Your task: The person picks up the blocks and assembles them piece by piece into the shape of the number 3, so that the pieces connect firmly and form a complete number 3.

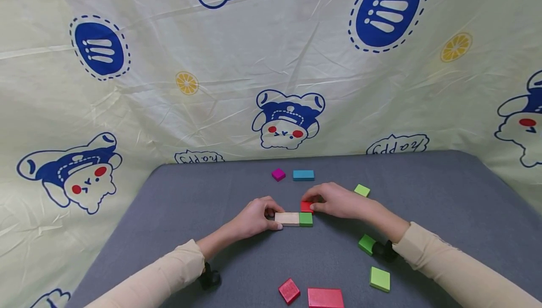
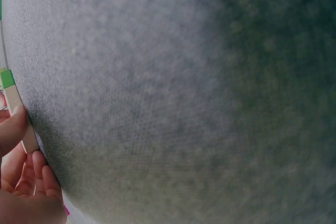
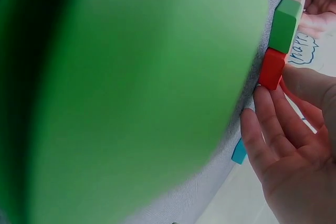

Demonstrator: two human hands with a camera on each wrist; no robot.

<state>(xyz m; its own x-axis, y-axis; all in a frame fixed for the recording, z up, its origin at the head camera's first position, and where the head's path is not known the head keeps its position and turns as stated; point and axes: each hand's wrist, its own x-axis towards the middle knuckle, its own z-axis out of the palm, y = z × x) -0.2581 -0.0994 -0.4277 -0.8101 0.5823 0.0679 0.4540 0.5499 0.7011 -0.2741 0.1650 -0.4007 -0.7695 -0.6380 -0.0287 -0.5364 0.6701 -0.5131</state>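
Note:
My left hand (image 1: 255, 217) pinches the left end of a pale wooden block (image 1: 289, 219), thumb in front and fingers at the far side. Against that block's right end sits a green block (image 1: 306, 219), in line with it. With thumb and fingers my right hand (image 1: 337, 200) holds a small red block (image 1: 306, 207) right at the green block's far side. In the right wrist view the red block (image 3: 272, 68) touches the end of the green block (image 3: 284, 24). The left wrist view shows my thumb along the pale block (image 2: 23, 121).
Beyond the hands lie a magenta block (image 1: 278, 174) and a blue block (image 1: 303, 175). A light green block (image 1: 362, 190), a green block (image 1: 366, 244) and another light green block (image 1: 379, 279) lie to the right. Nearest are a red block (image 1: 289, 291) and a larger red block (image 1: 325, 297).

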